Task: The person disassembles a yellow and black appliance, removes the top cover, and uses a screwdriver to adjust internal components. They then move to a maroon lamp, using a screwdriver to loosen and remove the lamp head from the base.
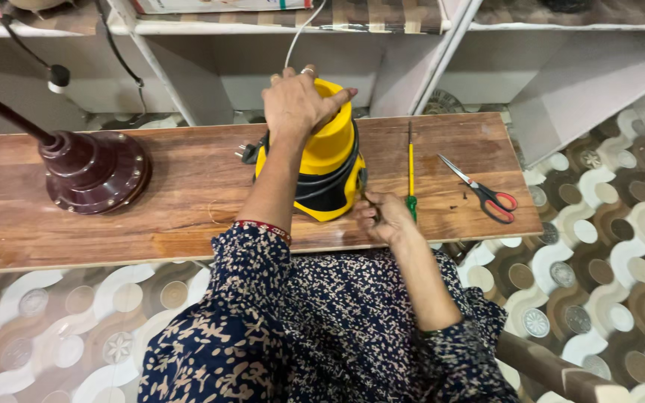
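The left hand (296,104) clasps the top of a glossy yellow-and-black plastic appliance body (328,160) on the wooden board (188,194); the right hand (384,216) pinches at its base (fingertips hidden). Just right lie a yellow-handled screwdriver (410,168) and red-handled scissors (487,194).

Head camera, steep downward view, close over wooden board (188,194).

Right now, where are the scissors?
Head view: the red-handled scissors lie on the wooden board, far right, beyond the yellow screwdriver and right hand.
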